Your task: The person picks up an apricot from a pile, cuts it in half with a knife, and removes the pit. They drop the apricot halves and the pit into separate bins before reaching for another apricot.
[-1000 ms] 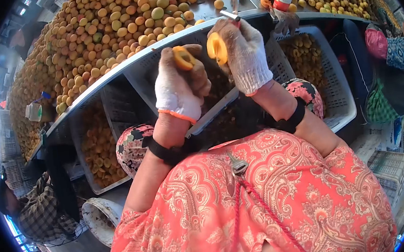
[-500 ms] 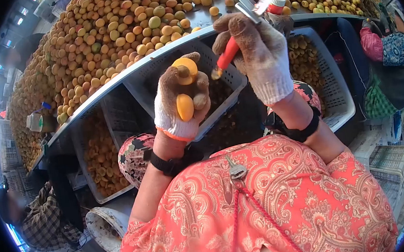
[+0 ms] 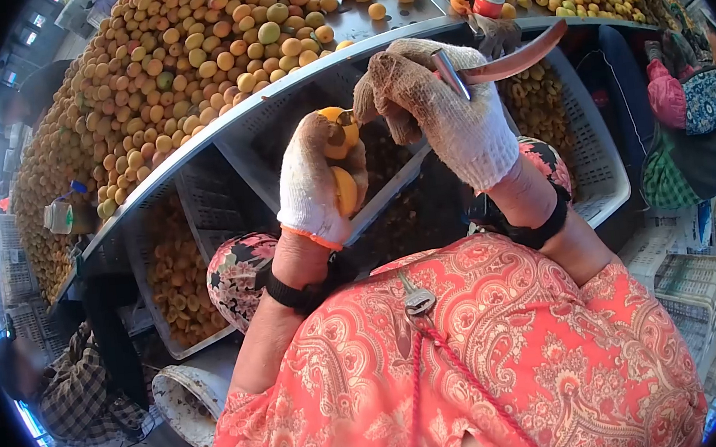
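My left hand point(image 3: 309, 181), in a white glove with brown-stained fingers, closes around two orange apricot pieces. The upper apricot piece point(image 3: 337, 141) sits between thumb and fingers; the lower apricot piece point(image 3: 345, 192) rests against the palm. My right hand point(image 3: 460, 123), gloved the same way, grips a curved knife point(image 3: 523, 59) whose blade sticks out to the right. Its red handle is hidden in the fist. From the fist's left side a small tip meets the upper apricot piece; the exact contact is too small to make out.
Whole apricots point(image 3: 212, 52) are heaped on a metal table point(image 3: 365, 23). Below its edge stand crates, one with apricot halves point(image 3: 179, 292), another at right point(image 3: 586, 128). A red bottle with a white cap point(image 3: 490, 0), a white bucket point(image 3: 184, 404) and people on both sides are nearby.
My right hand has come down and left, bringing the tool's tip onto the upper apricot piece. The blade swung from pointing up to pointing right. My left hand turned slightly inward.
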`<state>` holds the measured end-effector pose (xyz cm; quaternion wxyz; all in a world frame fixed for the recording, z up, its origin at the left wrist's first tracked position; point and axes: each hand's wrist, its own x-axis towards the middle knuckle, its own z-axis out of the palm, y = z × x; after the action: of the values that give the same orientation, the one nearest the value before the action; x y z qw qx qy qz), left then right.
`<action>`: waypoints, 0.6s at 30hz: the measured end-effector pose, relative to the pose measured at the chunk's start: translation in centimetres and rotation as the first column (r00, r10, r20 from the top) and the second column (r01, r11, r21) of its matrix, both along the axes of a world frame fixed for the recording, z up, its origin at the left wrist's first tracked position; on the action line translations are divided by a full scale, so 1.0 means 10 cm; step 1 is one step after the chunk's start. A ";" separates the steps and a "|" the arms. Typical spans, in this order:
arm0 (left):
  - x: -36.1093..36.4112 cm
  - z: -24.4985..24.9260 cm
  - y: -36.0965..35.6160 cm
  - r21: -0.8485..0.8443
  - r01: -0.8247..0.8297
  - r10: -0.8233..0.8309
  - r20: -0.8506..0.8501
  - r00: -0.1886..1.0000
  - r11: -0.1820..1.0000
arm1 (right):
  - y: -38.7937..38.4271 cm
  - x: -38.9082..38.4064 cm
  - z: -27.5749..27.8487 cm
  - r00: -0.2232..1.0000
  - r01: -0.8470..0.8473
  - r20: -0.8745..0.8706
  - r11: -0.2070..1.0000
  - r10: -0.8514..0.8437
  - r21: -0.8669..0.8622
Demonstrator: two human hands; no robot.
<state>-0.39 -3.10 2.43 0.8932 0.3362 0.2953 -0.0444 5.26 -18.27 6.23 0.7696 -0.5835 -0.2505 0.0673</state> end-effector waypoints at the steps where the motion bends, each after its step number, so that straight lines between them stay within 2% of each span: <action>1: -0.02 -0.03 -0.01 0.120 0.015 -0.022 0.063 0.998 0.993 | -0.01 0.00 0.01 0.999 -0.008 -0.034 1.000 0.007 -0.020; 2: -0.04 -0.05 -0.02 0.237 0.021 -0.052 0.122 0.991 0.971 | -0.02 0.00 0.02 0.997 -0.017 -0.070 0.999 0.014 -0.040; 3: -0.04 -0.09 -0.01 0.236 0.023 -0.053 0.120 0.991 0.971 | -0.02 0.00 0.03 0.997 -0.016 -0.073 0.999 0.013 -0.041; 5: -0.03 -0.17 -0.01 0.357 0.010 -0.103 0.241 0.965 0.934 | -0.04 0.03 0.05 0.958 -0.098 -0.266 0.995 0.102 0.029; 8: -0.10 -0.02 -0.04 0.333 0.082 -0.146 0.172 0.974 0.939 | -0.09 0.12 -0.04 0.933 -0.167 -0.309 0.983 0.182 0.072; 9: -0.10 -0.02 -0.04 0.330 0.085 -0.145 0.163 0.976 0.940 | -0.09 0.12 -0.07 0.917 -0.127 -0.366 0.986 0.159 0.111; 11: -0.08 -0.05 0.01 0.189 0.175 -0.207 0.163 0.965 0.966 | -0.09 0.12 -0.10 0.904 -0.126 -0.390 0.981 0.176 0.150; 12: -0.08 -0.11 0.07 0.184 0.174 -0.203 0.154 0.967 0.967 | -0.09 0.12 -0.12 0.896 -0.125 -0.400 0.974 0.192 0.189; 13: -0.09 -0.21 0.14 0.012 0.298 -0.288 0.290 0.913 0.955 | -0.10 0.14 -0.18 0.888 -0.119 -0.415 0.971 0.197 0.205; 14: -0.09 -0.28 0.18 -0.138 0.429 -0.334 0.437 0.835 0.893 | -0.08 0.13 -0.22 0.886 -0.122 -0.419 0.972 0.199 0.203; 15: -0.09 -0.23 0.10 -0.142 0.335 -0.263 0.374 0.889 0.931 | -0.05 0.12 -0.25 0.859 -0.091 -0.470 0.964 0.203 0.249; 18: -0.05 -0.21 0.08 -0.233 0.325 -0.223 0.376 0.899 0.916 | -0.03 0.17 -0.35 0.808 -0.062 -0.546 0.953 0.222 0.295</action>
<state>-0.93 -2.34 0.37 0.9548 0.2425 0.0751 -0.1548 6.96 -18.55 2.70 0.8721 -0.4082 -0.0575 0.2637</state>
